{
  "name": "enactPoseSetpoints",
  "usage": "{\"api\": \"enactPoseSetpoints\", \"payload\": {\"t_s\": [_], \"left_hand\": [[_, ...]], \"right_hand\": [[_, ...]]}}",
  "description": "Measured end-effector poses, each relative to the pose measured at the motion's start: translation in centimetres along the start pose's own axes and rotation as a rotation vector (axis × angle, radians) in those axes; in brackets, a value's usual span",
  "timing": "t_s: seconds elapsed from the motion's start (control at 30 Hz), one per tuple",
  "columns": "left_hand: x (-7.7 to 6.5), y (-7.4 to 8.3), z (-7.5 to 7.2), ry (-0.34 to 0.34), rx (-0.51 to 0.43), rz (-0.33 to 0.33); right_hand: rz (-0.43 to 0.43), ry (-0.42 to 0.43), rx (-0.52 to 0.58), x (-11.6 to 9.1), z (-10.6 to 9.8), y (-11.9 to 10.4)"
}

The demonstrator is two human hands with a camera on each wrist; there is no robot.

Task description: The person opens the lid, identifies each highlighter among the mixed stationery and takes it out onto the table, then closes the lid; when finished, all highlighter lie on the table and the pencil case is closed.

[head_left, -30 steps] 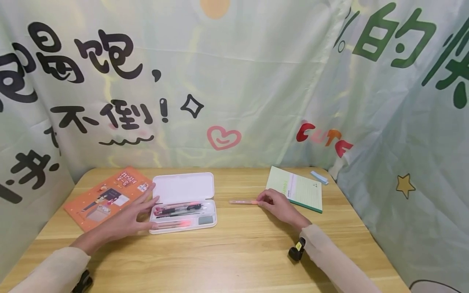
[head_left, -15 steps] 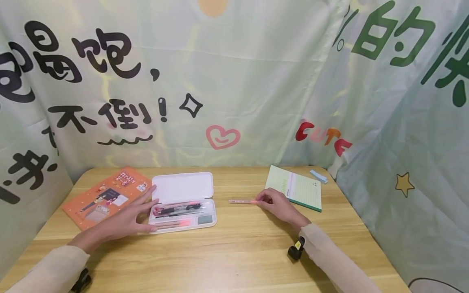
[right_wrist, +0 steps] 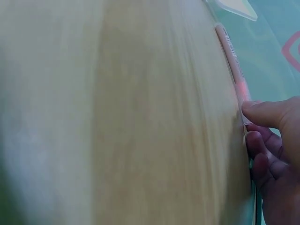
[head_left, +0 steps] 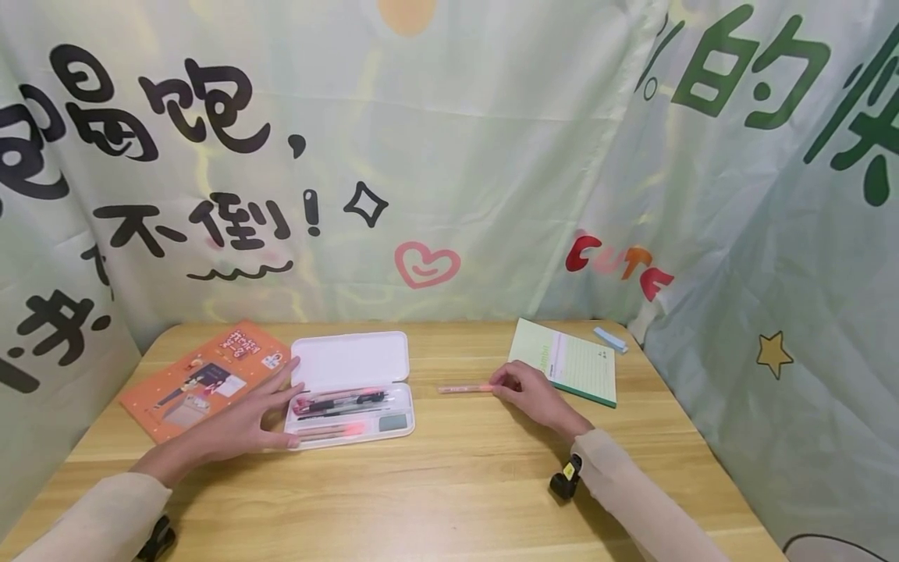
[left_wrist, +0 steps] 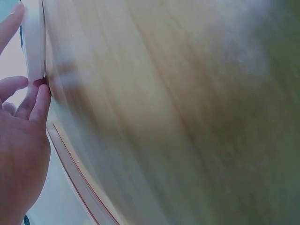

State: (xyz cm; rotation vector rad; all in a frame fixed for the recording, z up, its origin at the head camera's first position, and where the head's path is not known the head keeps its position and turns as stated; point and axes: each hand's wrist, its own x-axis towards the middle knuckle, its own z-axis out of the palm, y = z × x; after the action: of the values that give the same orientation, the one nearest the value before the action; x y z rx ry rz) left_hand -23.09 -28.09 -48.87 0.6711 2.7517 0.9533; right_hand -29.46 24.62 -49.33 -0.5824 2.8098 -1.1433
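Note:
An open white pencil case point(head_left: 350, 361) lies left of the middle of the table, its lid folded back. Inside are several pens point(head_left: 344, 402) and a grey block point(head_left: 392, 422). My left hand point(head_left: 232, 425) rests against the left side of the case, fingers spread, thumb at the near corner. In the left wrist view, fingertips touch the edge of the case point(left_wrist: 33, 42). On the right, my right hand point(head_left: 537, 400) pinches the end of a pink highlighter point(head_left: 463, 388) lying flat on or just above the table. The right wrist view shows the thumb on the highlighter point(right_wrist: 229, 51).
An orange booklet point(head_left: 211, 375) lies partly under my left forearm and hand. Beyond my right hand sit a pale green notepad point(head_left: 586, 367) and a small light blue strip point(head_left: 610, 339). Printed curtains point(head_left: 492, 172) hang around the wooden table point(head_left: 421, 499).

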Motion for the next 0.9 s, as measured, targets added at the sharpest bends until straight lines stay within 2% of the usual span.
{"api": "enactPoseSetpoints", "payload": {"t_s": [0.43, 0.9], "left_hand": [[-0.2, -0.2, 0.2, 0.006, -0.003, 0.016], [0.0, 0.0, 0.1, 0.001, -0.005, 0.008]], "right_hand": [[-0.007, 0.041, -0.016, 0.5, 0.9, -0.4], [-0.021, 0.034, -0.016, 1.1, 1.3, -0.8]]}}
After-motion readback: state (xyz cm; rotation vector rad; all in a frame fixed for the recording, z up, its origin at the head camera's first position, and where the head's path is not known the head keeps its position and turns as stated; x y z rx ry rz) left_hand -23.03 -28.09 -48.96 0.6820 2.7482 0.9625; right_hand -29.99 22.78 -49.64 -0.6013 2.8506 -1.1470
